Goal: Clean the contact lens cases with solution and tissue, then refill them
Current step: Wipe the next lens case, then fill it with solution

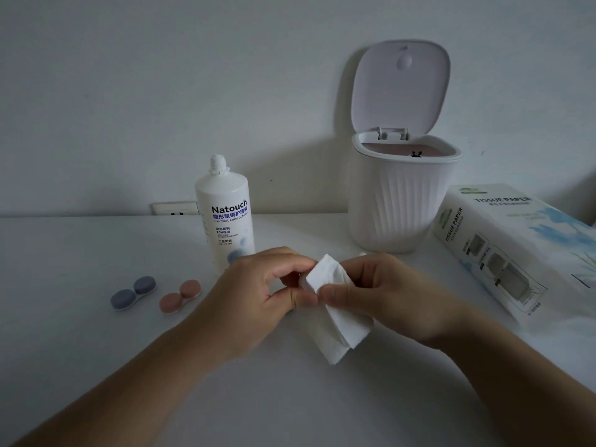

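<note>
- hands at the table (pixel 96 366) middle, nearest: left hand (pixel 258 295) pinching a small pale piece, likely a case part, mostly hidden; right hand (pixel 380 295) gripping folded tissue (pixel 338 314) pressed against it.
- wiping apparently under way; refill not yet begun.
- further left: blue case (pixel 133 292) and pink case (pixel 180 296), lids on, side by side; whether already cleaned, cannot tell.
- behind: solution bottle (pixel 225 214), uncapped.
- toward the back edge: bin (pixel 400 204), lid up; tissue box (pixel 516 243) at the right edge.
</note>
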### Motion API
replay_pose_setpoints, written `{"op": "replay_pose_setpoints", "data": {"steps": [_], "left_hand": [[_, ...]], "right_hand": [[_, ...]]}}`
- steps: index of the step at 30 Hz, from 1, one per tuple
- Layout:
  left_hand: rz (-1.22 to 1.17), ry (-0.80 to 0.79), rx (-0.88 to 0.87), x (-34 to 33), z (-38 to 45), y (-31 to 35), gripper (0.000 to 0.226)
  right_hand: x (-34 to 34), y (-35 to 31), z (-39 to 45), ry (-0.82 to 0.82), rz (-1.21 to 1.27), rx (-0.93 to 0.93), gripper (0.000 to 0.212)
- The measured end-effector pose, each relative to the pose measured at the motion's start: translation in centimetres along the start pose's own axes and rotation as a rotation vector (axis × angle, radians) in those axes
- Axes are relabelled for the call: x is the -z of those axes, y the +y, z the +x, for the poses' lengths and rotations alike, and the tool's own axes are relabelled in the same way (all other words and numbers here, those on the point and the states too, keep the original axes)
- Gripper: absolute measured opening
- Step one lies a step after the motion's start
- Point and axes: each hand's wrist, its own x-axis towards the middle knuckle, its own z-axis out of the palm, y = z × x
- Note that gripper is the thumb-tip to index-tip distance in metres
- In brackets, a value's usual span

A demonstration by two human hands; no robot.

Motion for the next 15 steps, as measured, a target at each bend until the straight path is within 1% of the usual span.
{"op": "replay_pose_setpoints", "data": {"steps": [2, 6, 10, 15], "left_hand": [[-0.004, -0.007, -0.001, 0.16, 0.09, -0.1, 0.017], [0.04, -0.007, -0.003, 0.46, 0.28, -0.32, 0.016], [0.008, 0.046, 0.043, 0.42, 0.06, 0.05, 0.014], [-0.082, 0.128, 0.087, 0.09, 0.07, -0.08, 0.02]], "right_hand": [[-0.21, 0.13, 0.07, -0.028, 0.072, 0.033, 0.018], [-0.6, 0.61, 0.43, 0.03, 0.069, 0.091, 0.027], [-0.52, 0.37, 0.46, 0.182, 0.037, 0.195, 0.034], [-0.38, 0.29, 0.54, 0.36, 0.103, 0.314, 0.03]]}}
